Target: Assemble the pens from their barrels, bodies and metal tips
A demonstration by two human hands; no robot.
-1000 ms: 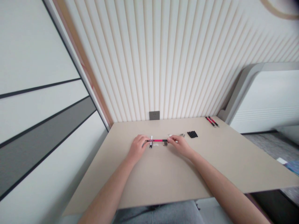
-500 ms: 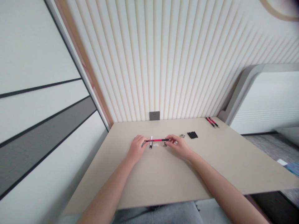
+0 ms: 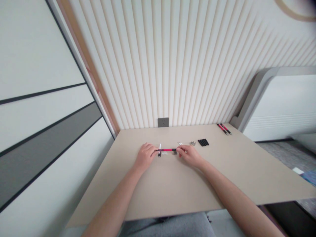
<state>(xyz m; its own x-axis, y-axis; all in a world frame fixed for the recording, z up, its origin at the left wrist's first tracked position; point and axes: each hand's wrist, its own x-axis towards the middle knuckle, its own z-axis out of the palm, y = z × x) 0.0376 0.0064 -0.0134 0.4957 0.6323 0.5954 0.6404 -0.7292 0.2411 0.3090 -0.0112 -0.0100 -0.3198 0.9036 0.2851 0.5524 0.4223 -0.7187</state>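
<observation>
A red and black pen lies level between my two hands, just over the table. My left hand pinches its left end, and my right hand grips its black right end, fingers closed; the tip is hidden by them. Beneath the pen sits a white and black stick-like part. Small clear pieces and small dark metal pieces lie beside it. Past my right hand are a few pale slips and silvery pieces.
Several black tubes lie in a row on the beige table. Two red and black pens rest near its far right corner. A ribbed wall with a grey socket stands behind; a white cabinet flanks the left side.
My right hand has shifted slightly left along the pen, its fingers now closer around the black end. The pen sits slightly lower, and the pale slips beyond that hand show more.
</observation>
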